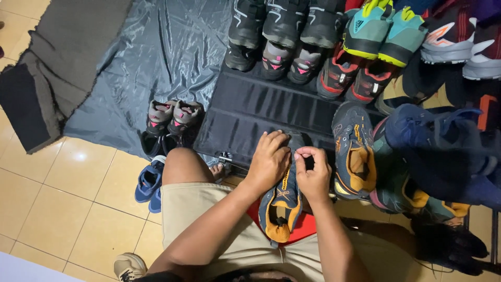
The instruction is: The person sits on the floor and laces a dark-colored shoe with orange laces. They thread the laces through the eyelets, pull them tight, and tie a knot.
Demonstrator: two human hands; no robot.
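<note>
A dark blue hiking shoe with orange lining [282,206] rests on my lap, toe pointing away from me. My left hand [269,159] lies over the front of the shoe, fingers curled on its upper. My right hand [314,172] pinches something at the shoe's lacing, fingertips together beside the left hand; the laces themselves are hidden under my fingers. Its matching shoe [354,151] lies just to the right on a black folded fabric mat [250,112].
Rows of shoes fill the top and right: dark grey pairs [284,31], red-and-black ones [355,75], teal-and-yellow ones [383,28]. A grey-pink pair [172,117] and small blue shoes [148,183] sit left of my knee. Grey plastic sheet [151,52] covers the tiled floor [68,198].
</note>
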